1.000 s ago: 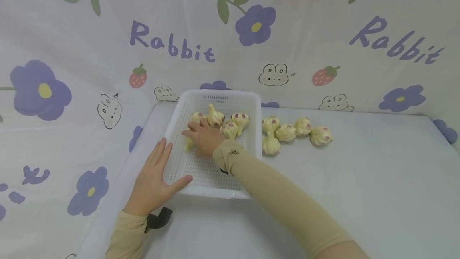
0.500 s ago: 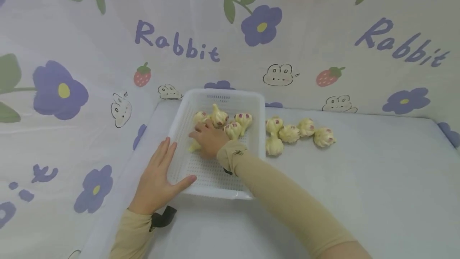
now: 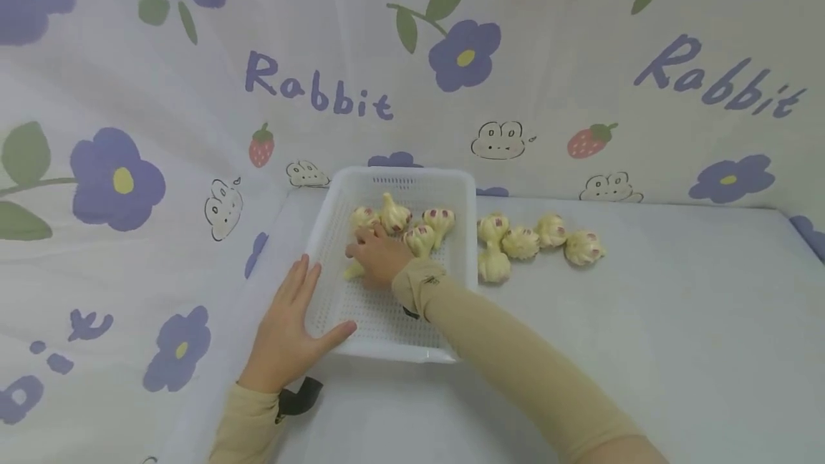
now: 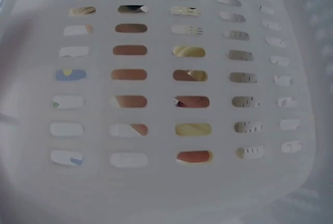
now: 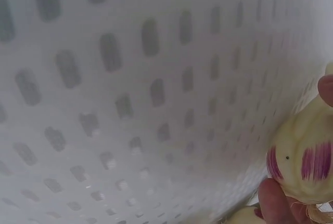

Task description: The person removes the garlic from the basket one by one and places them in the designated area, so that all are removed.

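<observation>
In the head view a white perforated plastic basket (image 3: pixel 393 341) stands on the table, with several garlic bulbs (image 3: pixel 395 215) inside it. My right hand (image 3: pixel 380 256) reaches into the basket's left half and pinches a garlic bulb (image 5: pixel 302 151), whose pale body with purple streaks shows between fingertips in the right wrist view. The head view leaves most of that bulb hidden under the hand. Along the left rim rests my left hand (image 3: pixel 283 335), its fingers straight against the outer side and the thumb over the front left corner. The left wrist view shows the basket's slotted wall (image 4: pixel 156 182) close up.
More garlic bulbs (image 3: pixel 520 243) lie on the table (image 3: pixel 644 349) just right of the basket. A cloth with flowers and rabbits (image 3: pixel 548 56) hangs behind and at the left. Dark straps (image 3: pixel 301 397) sit at the wrists.
The whole scene shifts slightly right and down in the head view. Both hands keep their places at the basket, and the bulbs stay where they were.
</observation>
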### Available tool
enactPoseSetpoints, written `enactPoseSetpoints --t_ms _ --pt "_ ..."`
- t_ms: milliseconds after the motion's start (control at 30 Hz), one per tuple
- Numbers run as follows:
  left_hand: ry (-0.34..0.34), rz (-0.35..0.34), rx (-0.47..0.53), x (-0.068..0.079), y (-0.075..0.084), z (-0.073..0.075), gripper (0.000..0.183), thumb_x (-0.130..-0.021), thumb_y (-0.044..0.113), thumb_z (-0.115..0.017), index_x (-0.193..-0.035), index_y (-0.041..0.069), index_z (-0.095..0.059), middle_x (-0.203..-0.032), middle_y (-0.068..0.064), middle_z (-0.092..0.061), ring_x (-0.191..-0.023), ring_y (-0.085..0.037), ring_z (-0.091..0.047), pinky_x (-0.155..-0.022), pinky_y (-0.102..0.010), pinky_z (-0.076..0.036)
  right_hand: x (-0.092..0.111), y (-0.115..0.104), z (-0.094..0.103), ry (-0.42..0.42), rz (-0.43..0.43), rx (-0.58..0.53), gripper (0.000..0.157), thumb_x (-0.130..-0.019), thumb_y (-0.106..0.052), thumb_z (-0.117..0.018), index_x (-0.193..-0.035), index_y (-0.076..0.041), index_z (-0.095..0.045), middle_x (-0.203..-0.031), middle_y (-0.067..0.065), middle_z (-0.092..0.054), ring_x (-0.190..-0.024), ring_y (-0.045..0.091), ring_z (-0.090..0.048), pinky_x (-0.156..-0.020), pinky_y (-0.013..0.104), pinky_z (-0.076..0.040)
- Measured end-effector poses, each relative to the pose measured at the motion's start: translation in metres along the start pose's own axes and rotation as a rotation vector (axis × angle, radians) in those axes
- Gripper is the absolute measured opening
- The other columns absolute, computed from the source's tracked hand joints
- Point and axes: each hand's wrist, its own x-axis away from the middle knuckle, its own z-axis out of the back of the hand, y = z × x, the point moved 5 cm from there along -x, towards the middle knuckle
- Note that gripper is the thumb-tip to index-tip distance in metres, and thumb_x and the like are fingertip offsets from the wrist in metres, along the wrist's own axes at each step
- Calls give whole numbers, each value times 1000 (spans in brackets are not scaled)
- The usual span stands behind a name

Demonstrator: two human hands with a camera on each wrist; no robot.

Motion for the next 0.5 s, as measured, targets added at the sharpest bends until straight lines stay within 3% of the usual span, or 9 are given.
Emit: enactPoseSetpoints --t_ms 500 --pt "15 -14 -17 0 3 0 103 -81 53 -83 -159 1 -39 -168 -22 -31 -155 -44 -30 -120 -66 -33 -1 5 -1 18 10 -40 46 -92 -21 -80 -136 -21 -67 -147 7 -56 -151 43 -37 -102 50 -58"
